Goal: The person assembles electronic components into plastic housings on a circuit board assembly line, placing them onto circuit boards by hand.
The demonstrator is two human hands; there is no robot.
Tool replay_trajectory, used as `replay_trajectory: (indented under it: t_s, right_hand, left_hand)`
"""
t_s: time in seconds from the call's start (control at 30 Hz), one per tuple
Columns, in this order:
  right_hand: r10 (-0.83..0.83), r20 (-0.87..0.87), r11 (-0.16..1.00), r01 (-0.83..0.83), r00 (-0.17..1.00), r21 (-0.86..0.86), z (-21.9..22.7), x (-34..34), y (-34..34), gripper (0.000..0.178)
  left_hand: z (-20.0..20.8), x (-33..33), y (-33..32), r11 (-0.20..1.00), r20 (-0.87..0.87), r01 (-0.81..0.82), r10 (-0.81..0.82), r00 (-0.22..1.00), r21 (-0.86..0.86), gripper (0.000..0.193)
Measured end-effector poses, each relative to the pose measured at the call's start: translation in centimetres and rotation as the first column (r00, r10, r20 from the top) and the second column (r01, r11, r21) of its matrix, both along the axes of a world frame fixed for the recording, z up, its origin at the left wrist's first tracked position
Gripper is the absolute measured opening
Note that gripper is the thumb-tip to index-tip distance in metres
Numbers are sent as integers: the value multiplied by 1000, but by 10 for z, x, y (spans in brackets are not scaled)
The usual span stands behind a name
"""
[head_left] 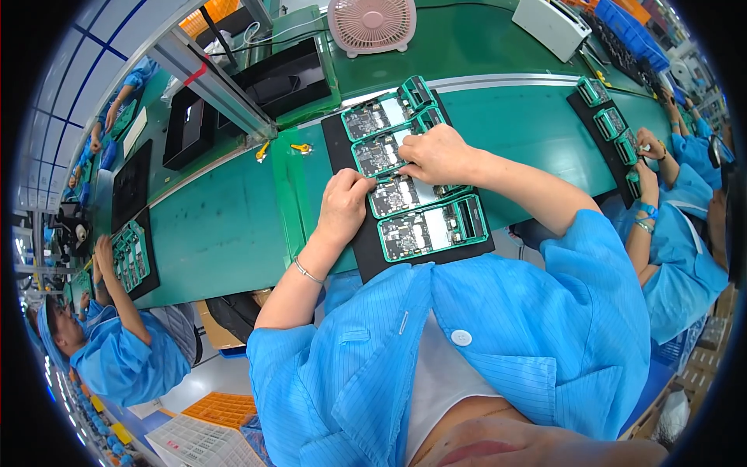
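Observation:
Several green device housings with circuit boards lie in a column on a black mat (337, 144). The nearest housing (424, 233) is uncovered by my hands, showing a dark board on its left, a silver plate in the middle and an opening at its right end. My left hand (342, 204) is closed, its fingertips at the left edge of the third housing (394, 196) from the far end. Across the second housing (379, 154) reaches my right hand (440, 156), fingers pinched together over its silver plate. Whatever either hand pinches is too small or hidden to name.
Beyond the mat, a metal rail crosses the green table (210, 233), with a pink fan (372, 27) behind it. Black trays (282, 78) and a metal post (206, 86) stand at left. Co-workers in blue handle similar housings on both sides (131, 257).

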State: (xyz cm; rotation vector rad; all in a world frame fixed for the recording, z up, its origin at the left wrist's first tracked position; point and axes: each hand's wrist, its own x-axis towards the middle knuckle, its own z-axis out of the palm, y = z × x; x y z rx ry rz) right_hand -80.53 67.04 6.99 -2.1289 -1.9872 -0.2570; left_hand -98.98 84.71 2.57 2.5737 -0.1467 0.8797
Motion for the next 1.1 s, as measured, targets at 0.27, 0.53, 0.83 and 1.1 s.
replay_trajectory:
  t_s: [0.27, 0.53, 0.83, 1.1]
  right_hand:
    - [19, 38, 1000, -19, 999, 5, -2, 1, 2, 27]
    - [35, -5, 999, -35, 999, 19, -1, 0, 0, 27]
    - [40, -33, 999, -40, 999, 7, 3, 0, 1, 27]
    - [21, 2, 996, -21, 1000, 86, 2, -6, -11, 28]
  left_hand:
    - [-3, 2, 1, 1000, -4, -8, 8, 1000, -11, 15]
    - [-7, 2, -2, 1000, -7, -25, 25, 1000, -13, 16]
    - [3, 6, 7, 993, -69, 84, -78, 995, 89, 18]
    - [2, -2, 3, 992, -74, 112, -115, 991, -53, 16]
